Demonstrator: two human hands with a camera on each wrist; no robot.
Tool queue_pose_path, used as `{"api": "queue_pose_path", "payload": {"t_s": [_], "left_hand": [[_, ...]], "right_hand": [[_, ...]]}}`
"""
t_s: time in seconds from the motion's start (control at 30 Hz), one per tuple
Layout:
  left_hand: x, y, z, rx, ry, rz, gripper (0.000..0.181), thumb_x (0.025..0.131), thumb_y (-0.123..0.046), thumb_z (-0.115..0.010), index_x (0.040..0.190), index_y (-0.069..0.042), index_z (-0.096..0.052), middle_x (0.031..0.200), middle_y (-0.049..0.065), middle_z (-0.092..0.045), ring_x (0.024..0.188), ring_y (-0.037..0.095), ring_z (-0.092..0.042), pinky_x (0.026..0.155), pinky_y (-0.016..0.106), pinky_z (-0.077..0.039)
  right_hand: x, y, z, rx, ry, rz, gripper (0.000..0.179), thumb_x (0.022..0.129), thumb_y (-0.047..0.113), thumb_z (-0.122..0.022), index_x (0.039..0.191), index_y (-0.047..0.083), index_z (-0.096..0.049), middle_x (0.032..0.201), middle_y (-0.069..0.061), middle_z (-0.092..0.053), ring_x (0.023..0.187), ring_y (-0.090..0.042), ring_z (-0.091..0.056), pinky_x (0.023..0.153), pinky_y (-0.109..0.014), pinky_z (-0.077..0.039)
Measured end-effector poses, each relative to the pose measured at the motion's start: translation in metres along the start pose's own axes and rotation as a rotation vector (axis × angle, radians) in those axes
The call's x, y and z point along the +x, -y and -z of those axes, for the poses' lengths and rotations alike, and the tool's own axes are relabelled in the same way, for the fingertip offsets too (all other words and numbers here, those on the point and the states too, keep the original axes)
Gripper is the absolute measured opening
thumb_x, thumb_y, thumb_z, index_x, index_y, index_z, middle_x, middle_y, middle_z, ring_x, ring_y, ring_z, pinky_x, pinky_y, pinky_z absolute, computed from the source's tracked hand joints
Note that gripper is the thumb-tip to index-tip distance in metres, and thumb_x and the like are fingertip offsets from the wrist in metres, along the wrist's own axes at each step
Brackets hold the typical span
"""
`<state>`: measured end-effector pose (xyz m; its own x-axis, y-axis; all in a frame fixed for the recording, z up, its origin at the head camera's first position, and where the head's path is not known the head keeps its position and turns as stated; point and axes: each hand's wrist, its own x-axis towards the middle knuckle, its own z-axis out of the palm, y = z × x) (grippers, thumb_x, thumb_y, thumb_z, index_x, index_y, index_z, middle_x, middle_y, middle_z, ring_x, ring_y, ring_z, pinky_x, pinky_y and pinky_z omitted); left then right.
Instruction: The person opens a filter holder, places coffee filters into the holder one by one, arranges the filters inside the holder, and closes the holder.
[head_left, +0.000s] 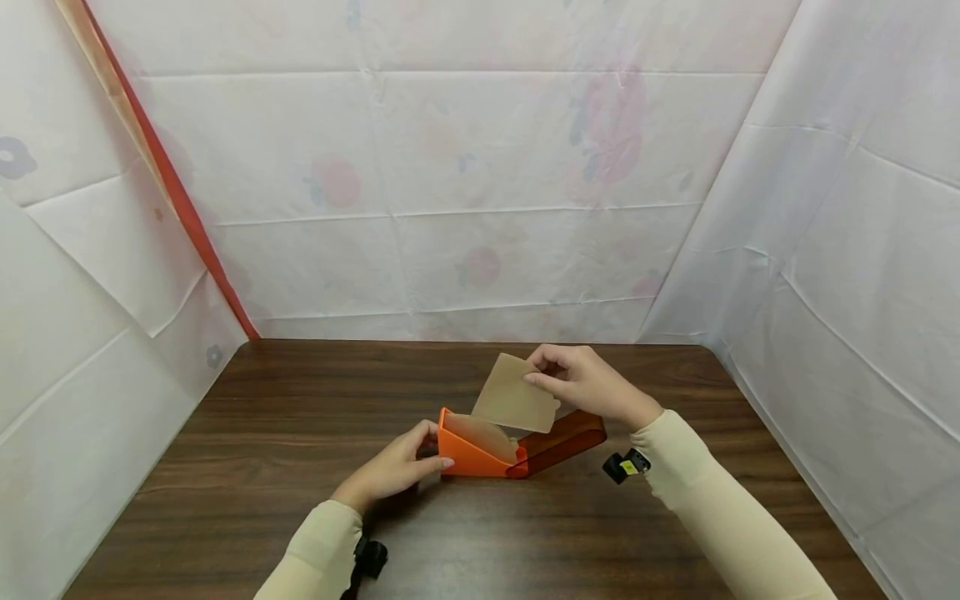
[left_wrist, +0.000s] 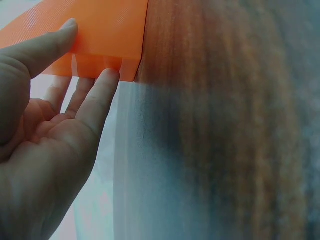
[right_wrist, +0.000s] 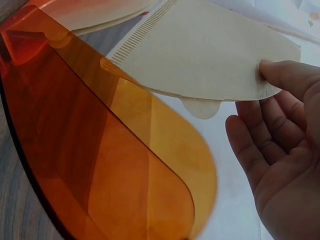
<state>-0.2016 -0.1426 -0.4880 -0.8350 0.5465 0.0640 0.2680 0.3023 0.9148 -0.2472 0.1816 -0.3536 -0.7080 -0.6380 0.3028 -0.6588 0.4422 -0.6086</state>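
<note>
A paper coffee filter (head_left: pixel 510 396) hangs tilted above an orange filter holder (head_left: pixel 474 457). My right hand (head_left: pixel 588 385) pinches it by its upper right edge, between thumb and fingers. The crimped seam and a small round tab on the coffee filter (right_wrist: pixel 200 55) show in the right wrist view. At the holder's left end, my left hand (head_left: pixel 401 460) grips it, thumb on the near side and fingers against the end face. More coffee filters (head_left: pixel 480 431) stand inside the holder. Its see-through amber lid (head_left: pixel 564 442) is swung open to the right, beneath my right hand.
The holder stands on a dark wood-grain table (head_left: pixel 300 417). White printed sheets hang behind the table (head_left: pixel 450 167) and along both sides. A red strip (head_left: pixel 180 192) runs down the back left corner. Each wrist carries a small black camera.
</note>
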Motion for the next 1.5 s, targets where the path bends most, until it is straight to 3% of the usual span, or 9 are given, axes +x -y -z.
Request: {"api": "queue_pose_path", "payload": {"t_s": [0.4, 1.07, 1.5], "left_hand": [[0.0, -0.001, 0.001, -0.014, 0.002, 0.003, 0.032, 0.099, -0.019, -0.067, 0.124, -0.007, -0.051, 0.122, 0.006, -0.063, 0.115, 0.025, -0.059, 0.092, 0.038, -0.05], [0.0, 0.0, 0.0, -0.021, 0.003, -0.008, 0.032, 0.099, -0.017, -0.066, 0.125, -0.005, -0.051, 0.122, 0.007, -0.063, 0.114, 0.026, -0.06, 0.091, 0.036, -0.051], [0.0, 0.0, 0.001, -0.018, 0.003, -0.009, 0.033, 0.099, -0.018, -0.066, 0.126, -0.006, -0.05, 0.122, 0.006, -0.063, 0.114, 0.025, -0.06, 0.091, 0.037, -0.051]], "right_hand": [[0.007, 0.004, -0.016, -0.025, 0.058, 0.069, 0.006, 0.099, 0.022, -0.066, 0.101, 0.017, -0.066, 0.087, 0.009, -0.064, 0.075, -0.009, -0.056, 0.067, -0.028, -0.049], [0.014, 0.008, -0.042, -0.151, 0.127, 0.105, 0.008, 0.096, 0.016, -0.07, 0.103, 0.014, -0.067, 0.087, 0.01, -0.064, 0.073, -0.003, -0.056, 0.068, -0.023, -0.051], [0.019, 0.007, -0.058, -0.145, 0.156, 0.088, 0.005, 0.097, 0.016, -0.069, 0.101, 0.013, -0.067, 0.085, 0.011, -0.063, 0.069, -0.002, -0.054, 0.065, -0.022, -0.05]]}}
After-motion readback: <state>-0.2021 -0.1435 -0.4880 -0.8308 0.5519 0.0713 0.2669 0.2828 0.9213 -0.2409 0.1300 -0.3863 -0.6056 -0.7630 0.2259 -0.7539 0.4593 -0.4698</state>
